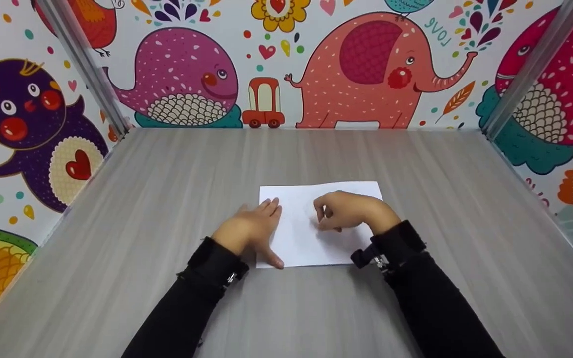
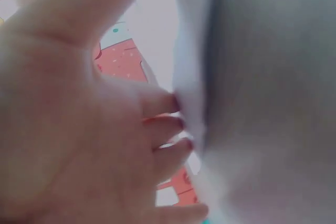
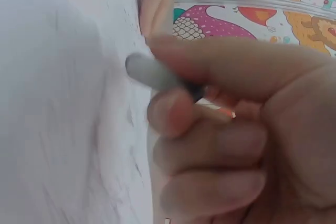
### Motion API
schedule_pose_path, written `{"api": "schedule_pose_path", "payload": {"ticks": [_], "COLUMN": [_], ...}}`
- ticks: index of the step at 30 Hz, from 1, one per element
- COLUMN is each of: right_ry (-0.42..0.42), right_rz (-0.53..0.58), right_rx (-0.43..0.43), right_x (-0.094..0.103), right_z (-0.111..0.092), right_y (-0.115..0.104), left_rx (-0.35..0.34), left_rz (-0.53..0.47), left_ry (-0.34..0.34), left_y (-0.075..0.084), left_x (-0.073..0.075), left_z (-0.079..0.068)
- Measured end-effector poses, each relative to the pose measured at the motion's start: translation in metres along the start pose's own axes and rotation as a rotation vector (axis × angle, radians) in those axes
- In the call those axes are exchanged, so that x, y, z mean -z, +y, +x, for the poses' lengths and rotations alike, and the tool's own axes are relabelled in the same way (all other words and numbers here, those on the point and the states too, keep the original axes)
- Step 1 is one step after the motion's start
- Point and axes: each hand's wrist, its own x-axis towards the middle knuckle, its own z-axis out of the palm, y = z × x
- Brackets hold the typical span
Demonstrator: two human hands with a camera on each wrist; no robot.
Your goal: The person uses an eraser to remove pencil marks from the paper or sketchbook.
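Nearest right-wrist camera, right hand pinched short pale stub, perhaps eraser, over white paper; contact unclear. Stub looked light, firm, probably slightly grippy; best held near dark end, pale tip free. Paper looked thin, prone to sliding or creasing; best pressed down near edge. Left hand, fingers extended, rested across its left edge. Beneath lay wood-grain counter; behind stood cartoon-printed wall.

Cartoon walls (coral elephant, purple whale), metal corner posts, grey tabletop
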Motion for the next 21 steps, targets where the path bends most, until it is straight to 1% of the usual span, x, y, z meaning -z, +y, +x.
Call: {"api": "schedule_pose_path", "payload": {"ticks": [1,3,5,6,8,9,12,14,16,18,19,21], "right_ry": [0.009,-0.019,-0.040,-0.034,0.000,0.029,0.150,0.225,0.253,0.228,0.196,0.101], "right_rz": [-0.001,0.001,-0.008,-0.016,-0.042,-0.048,-0.032,-0.043,-0.064,-0.097,-0.104,-0.083], "right_rx": [-0.013,-0.055,-0.088,-0.091,-0.062,-0.034,0.075,0.139,0.158,0.142,0.124,0.073], "right_x": [-0.001,-0.002,-0.003,-0.003,-0.003,-0.004,-0.009,-0.014,-0.017,-0.017,-0.015,-0.010], "right_z": [0.000,0.001,0.001,0.001,0.004,0.006,0.016,0.023,0.025,0.022,0.018,0.009], "right_y": [-0.001,-0.002,-0.005,-0.006,-0.009,-0.011,-0.016,-0.019,-0.019,-0.017,-0.015,-0.012], "left_rx": [0.005,0.008,0.000,-0.007,-0.018,-0.021,-0.013,-0.009,-0.012,-0.013,-0.011,-0.002], "left_rz": [0.008,0.005,-0.012,-0.024,-0.050,-0.053,-0.065,-0.072,-0.073,-0.064,-0.059,-0.048], "left_ry": [-0.010,-0.007,0.020,0.035,0.052,0.055,0.046,0.048,0.053,0.053,0.050,0.046], "left_y": [0.000,0.002,0.005,0.007,0.010,0.012,0.016,0.018,0.019,0.020,0.021,0.022], "left_x": [0.001,0.002,0.003,0.002,0.000,-0.001,-0.004,-0.004,-0.003,-0.001,-0.001,0.002], "left_z": [-0.001,-0.003,-0.002,-0.001,0.001,0.002,0.004,0.005,0.007,0.009,0.010,0.011]}}
